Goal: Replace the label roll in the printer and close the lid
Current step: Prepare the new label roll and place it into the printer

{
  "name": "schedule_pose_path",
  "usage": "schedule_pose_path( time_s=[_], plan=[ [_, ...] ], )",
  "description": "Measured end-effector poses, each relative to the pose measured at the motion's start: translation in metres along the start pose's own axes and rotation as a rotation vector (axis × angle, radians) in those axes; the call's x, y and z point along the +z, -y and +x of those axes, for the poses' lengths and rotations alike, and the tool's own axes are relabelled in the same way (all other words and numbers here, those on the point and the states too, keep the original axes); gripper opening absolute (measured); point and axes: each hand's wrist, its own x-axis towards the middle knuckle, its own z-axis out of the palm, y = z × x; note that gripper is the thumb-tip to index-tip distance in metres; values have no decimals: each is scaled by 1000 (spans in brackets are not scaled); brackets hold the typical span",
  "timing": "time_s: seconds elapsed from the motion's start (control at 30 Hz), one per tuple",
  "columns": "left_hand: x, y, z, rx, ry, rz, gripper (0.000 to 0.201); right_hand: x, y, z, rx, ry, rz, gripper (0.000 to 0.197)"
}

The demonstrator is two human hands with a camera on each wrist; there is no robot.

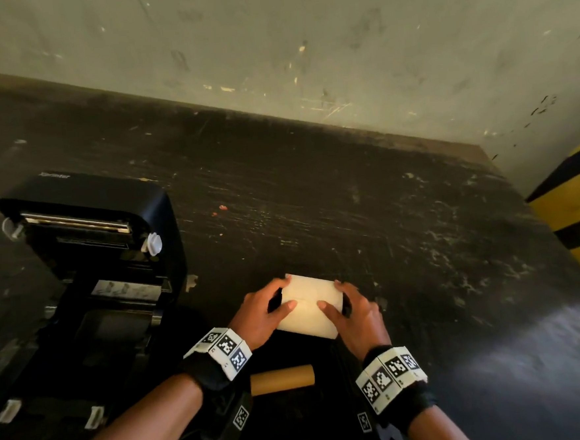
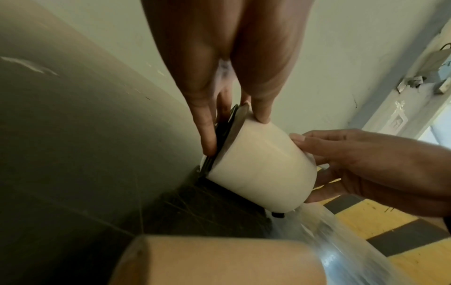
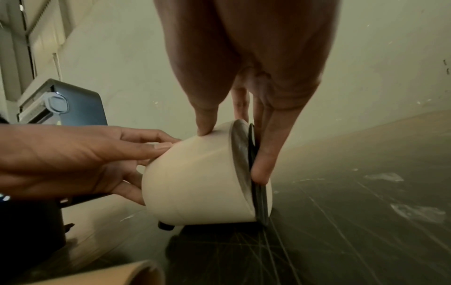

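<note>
A white label roll point(image 1: 310, 304) lies on its side on the dark table point(image 1: 420, 231), with a black holder flange at each end. My left hand point(image 1: 276, 298) grips its left end, thumb on the paper and fingers against the flange point(image 2: 224, 135). My right hand point(image 1: 343, 298) grips the right end the same way, fingers on the flange point(image 3: 256, 173). The black label printer point(image 1: 92, 302) stands to the left with its lid point(image 1: 85, 213) raised and its roll bay showing. The roll point(image 2: 263, 169) rests on the tabletop, apart from the printer.
A bare brown cardboard core point(image 1: 282, 378) lies on the table just in front of my wrists. The wall point(image 1: 304, 47) runs along the table's far edge. A yellow and black striped object point(image 1: 576, 206) sits past the table's right edge.
</note>
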Motion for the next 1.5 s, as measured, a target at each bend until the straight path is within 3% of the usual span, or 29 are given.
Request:
schedule_pose_path(
  time_s=[0.33, 0.67, 0.9, 1.07, 1.23, 1.5],
  plan=[
    [5, -1, -12, -58, -8, 73, 51, -9, -5, -13, -52, -1, 57, 60],
    [18, -12, -58, -20, -162, -57, 54, -28, -6, -52, -76, 3, 167, 59],
    [-56, -39, -118, 8, -274, -4, 62, -26, 58, -84, -279, 12, 217, 65],
    [-120, -36, -172, 68, -400, -29, 58, 10, 116, -102, -379, 89, 257, 63],
    [-185, 1, -204, 74, -413, -21, 66, 70, 172, -109, -438, 139, 301, 58],
    [-268, 73, -202, 89, -326, 25, 58, 163, 230, -114, -371, -10, 318, 54]
  ],
)
